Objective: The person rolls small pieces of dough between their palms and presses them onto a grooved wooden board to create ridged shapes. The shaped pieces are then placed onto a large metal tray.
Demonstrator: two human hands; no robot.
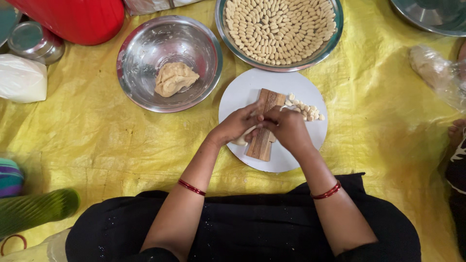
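Observation:
A ridged wooden board (264, 140) lies on a round white plate (252, 87). My left hand (235, 125) holds a pale piece of dough (242, 138) at the board's left edge. My right hand (286, 127) rests on the board with its fingers pressed down beside the left hand's fingertips. Several small shaped dough pieces (306, 109) lie on the plate just past the board's far end.
A steel bowl (145, 43) at the left holds a lump of dough (174, 78). A wide steel tray (335, 34) behind the plate is full of shaped pieces. A red container (73, 17), a white bag (19, 77) and a yellow sheet (87, 136) surround them.

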